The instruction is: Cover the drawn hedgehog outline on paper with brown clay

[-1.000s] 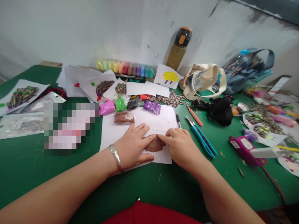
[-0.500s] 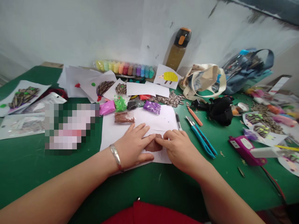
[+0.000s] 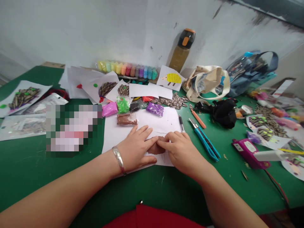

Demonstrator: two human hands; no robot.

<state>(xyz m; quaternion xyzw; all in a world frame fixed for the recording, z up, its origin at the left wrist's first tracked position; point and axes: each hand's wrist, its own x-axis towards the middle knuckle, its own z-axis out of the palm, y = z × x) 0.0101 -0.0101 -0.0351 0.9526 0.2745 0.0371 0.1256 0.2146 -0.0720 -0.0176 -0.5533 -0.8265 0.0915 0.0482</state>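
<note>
A flattened piece of brown modelling clay (image 3: 156, 148) lies on a white sheet of paper (image 3: 114, 134), and part of it is covered by my fingers. My left hand (image 3: 135, 147) rests flat on the sheet, fingers spread, with the index finger along the clay's left edge. The fingers of my right hand (image 3: 179, 147) are curled, and its fingertips press the clay's upper right side. Drawn lines show on the paper below the clay. Just behind my left hand sits a wrapped brown clay block (image 3: 127, 119).
Clay packets, among them a purple one (image 3: 155, 109), line the sheet's far edge. To the right are a pen (image 3: 181, 123), an orange-handled tool (image 3: 198, 118), a blue utility knife (image 3: 205, 141) and a magenta glue gun (image 3: 250, 152). Sunflower seeds (image 3: 173, 100) and a bottle (image 3: 182, 50) stand farther back.
My right fingertips have shifted very slightly on the clay, the index finger bending a little more. My left hand stays in place.
</note>
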